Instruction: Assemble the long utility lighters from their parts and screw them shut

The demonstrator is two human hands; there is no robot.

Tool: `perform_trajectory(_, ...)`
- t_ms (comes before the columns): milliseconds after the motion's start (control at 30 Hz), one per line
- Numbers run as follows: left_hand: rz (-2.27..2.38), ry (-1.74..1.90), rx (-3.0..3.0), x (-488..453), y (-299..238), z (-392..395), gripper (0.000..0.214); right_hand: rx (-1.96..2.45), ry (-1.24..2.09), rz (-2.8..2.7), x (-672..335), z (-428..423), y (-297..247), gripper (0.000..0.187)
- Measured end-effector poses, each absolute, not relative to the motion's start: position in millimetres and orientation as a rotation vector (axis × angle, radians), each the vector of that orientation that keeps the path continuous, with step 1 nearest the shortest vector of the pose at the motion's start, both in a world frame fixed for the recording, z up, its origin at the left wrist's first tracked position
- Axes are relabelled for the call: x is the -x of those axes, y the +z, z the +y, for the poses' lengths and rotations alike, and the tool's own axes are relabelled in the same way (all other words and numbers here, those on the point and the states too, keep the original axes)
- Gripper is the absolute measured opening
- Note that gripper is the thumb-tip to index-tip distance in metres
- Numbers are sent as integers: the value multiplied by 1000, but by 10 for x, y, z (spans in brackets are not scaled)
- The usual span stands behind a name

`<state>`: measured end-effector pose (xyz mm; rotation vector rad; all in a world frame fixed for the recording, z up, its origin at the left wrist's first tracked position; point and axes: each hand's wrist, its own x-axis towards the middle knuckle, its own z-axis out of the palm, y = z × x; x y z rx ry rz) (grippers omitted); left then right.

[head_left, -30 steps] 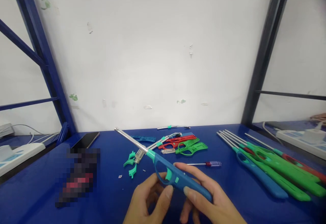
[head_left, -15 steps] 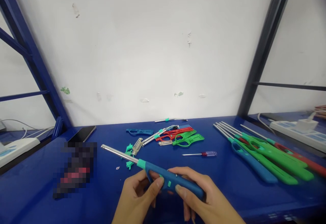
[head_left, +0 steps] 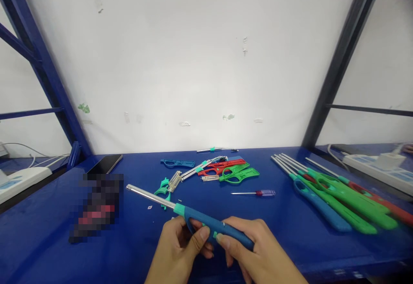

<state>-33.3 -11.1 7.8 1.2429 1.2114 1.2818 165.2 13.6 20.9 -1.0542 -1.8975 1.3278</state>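
Observation:
Both of my hands hold one blue long-nosed lighter (head_left: 206, 223) low over the blue bench (head_left: 290, 236). Its metal tube (head_left: 150, 195) points up and to the left, with a teal collar where it meets the handle. My left hand (head_left: 182, 249) grips the front of the handle, thumb pressed near the teal trigger. My right hand (head_left: 258, 254) wraps round the rear of the handle from the right.
A row of finished blue, green and red lighters (head_left: 335, 200) lies at the right. Loose lighter shells and parts (head_left: 222, 171) sit mid-bench, with a small red-handled screwdriver (head_left: 254, 193). A phone (head_left: 105, 163) and a blurred object (head_left: 97, 206) lie left. Power strips (head_left: 377, 168) flank the bench.
The lighter has come down and turned flatter, its tube tip swinging left and lower. Both hands kept their grip. The camera view has shifted slightly.

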Motion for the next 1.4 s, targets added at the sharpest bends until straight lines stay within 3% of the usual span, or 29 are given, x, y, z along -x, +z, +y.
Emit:
perform_trajectory(467,1064,1339,-1156,366,159,-81,48,1138,1592,-1554,-1788,156,122,69)
perform_trajectory(667,1008,1272,-1184,338,177,-91,51,1295,1527,-1390,-1770,13,175,64)
perform_trajectory(1033,1006,1216,-1158,389,181,-167,53,1309,1405,-1614,-1736,-14,205,84)
perform_trajectory(1400,1127,1264,-1074,402,131,-185,55,1218,1228,-1979,-1725,103,170,52)
